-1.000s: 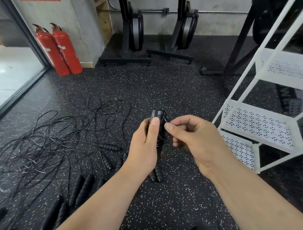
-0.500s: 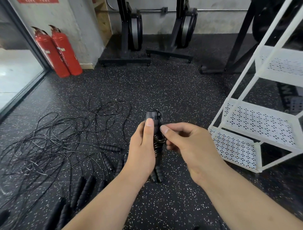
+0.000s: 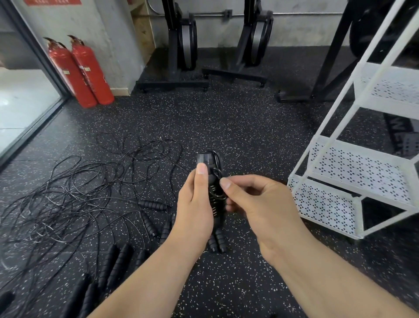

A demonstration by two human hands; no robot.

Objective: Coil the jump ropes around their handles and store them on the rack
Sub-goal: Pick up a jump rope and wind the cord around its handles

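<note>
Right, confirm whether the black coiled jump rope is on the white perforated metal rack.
No, the left hand grips the black coiled jump rope and the right hand pinches it, apart from the white perforated metal rack.

Nothing cleanly readable. Red sign (image 3: 52, 1) at the wall's top edge: white marks, blurred. Labels on the fire extinguishers (image 3: 84, 70): too small. Pale letters on the dark floor mat (image 3: 401, 136) behind the white rack (image 3: 324, 204): partly hidden, unclear.
</note>
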